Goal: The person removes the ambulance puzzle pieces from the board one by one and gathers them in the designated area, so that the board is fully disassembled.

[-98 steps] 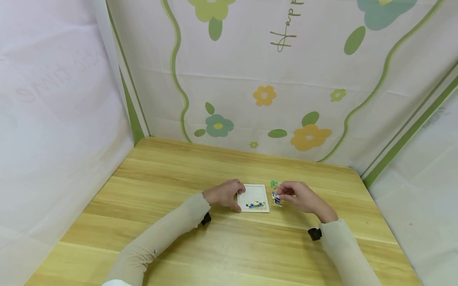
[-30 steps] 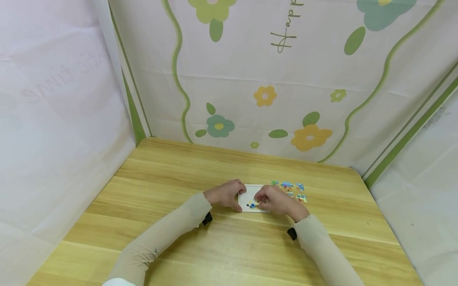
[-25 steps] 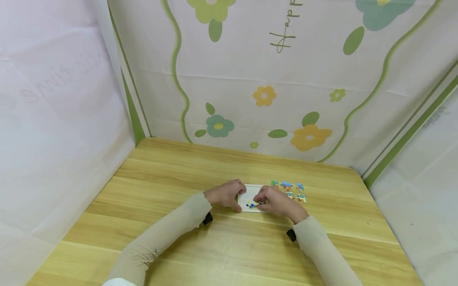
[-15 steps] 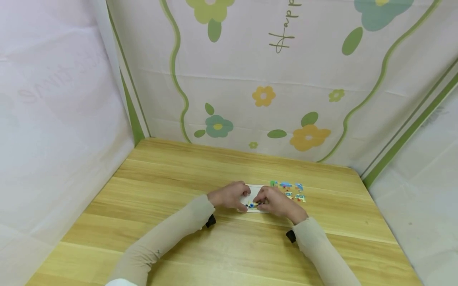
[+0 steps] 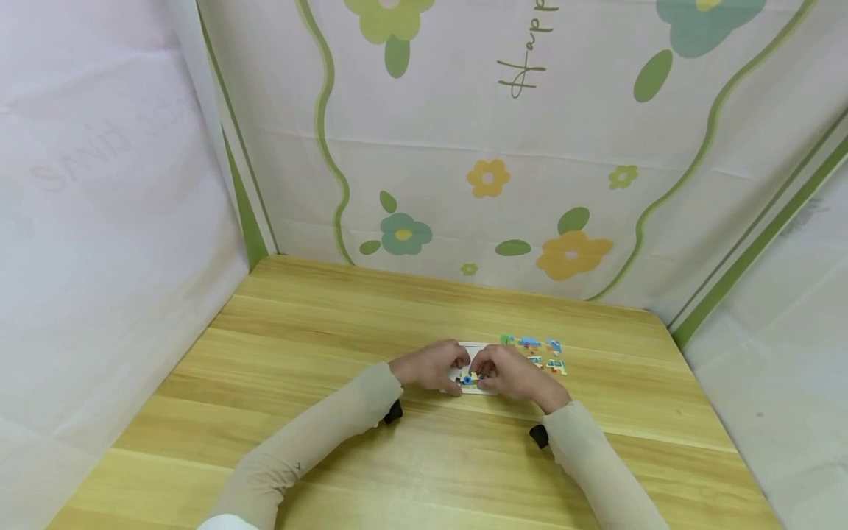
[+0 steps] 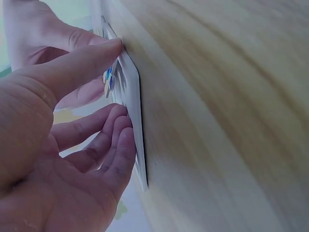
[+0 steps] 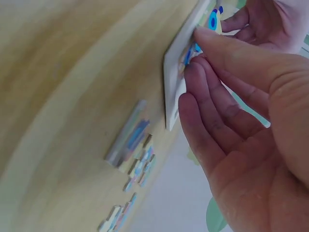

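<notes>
A shallow white puzzle tray (image 5: 478,392) lies on the wooden table, with jigsaw pieces (image 5: 467,380) showing a blue wheel near its front edge. My left hand (image 5: 433,366) rests over the tray's left part. In the left wrist view its thumb touches the rim of the tray (image 6: 136,104) and its bent fingers rest on the surface, with no piece between them. My right hand (image 5: 513,374) pinches a small puzzle piece (image 7: 188,55) against the tray's right part; the fingers mostly cover it. Part of the tray is hidden by both hands.
Several loose puzzle pieces (image 5: 555,366) lie on the table (image 5: 424,456) right of the tray, partly behind the right hand. A flower-printed cloth (image 5: 430,147) hangs at the table's back, with white cloth at both sides.
The right hand has come from the loose pieces onto the tray and stays there. My left hand has slid from the tray's left edge rightward over it, closer to the right hand.
</notes>
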The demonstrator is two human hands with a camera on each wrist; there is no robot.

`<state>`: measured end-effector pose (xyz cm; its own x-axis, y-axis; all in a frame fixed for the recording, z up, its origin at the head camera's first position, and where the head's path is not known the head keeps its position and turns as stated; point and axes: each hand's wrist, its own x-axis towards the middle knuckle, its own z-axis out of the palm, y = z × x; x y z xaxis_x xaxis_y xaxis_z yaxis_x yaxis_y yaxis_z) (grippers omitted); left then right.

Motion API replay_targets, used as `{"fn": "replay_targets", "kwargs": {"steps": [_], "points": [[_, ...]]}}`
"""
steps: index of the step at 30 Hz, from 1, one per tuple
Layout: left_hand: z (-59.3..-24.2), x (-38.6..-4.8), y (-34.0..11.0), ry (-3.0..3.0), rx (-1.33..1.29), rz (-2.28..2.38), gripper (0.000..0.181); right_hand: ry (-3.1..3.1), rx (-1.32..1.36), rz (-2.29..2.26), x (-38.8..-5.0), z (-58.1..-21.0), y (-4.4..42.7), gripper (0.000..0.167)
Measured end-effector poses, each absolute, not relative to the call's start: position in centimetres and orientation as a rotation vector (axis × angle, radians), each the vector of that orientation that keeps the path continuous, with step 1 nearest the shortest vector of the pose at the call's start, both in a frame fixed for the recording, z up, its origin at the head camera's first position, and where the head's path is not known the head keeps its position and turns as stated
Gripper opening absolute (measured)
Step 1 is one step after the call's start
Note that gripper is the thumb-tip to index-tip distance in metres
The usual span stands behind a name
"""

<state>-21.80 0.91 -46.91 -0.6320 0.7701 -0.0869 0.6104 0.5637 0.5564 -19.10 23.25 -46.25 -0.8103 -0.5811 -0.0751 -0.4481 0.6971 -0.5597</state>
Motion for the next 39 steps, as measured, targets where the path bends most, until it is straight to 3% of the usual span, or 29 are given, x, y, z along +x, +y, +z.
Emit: {"fn": "replay_targets", "kwargs": {"steps": [6, 26, 39], "points": [[-47.0, -21.9, 0.9, 2.469, 1.118, 0.729, 0.045, 2.615, -0.782, -0.843, -19.4, -46.0, 23.2, 0.004], [-46.9, -21.8, 1.1, 2.492, 1.101, 0.688, 0.051, 2.545, -0.750, -0.936, -20.3, -45.7, 24.5, 0.010], [-46.7, -21.5, 1.1, 2.526, 1.080, 0.681, 0.052, 2.683, -0.680, -0.931, -19.9, -44.4, 29.0, 0.008]]}}
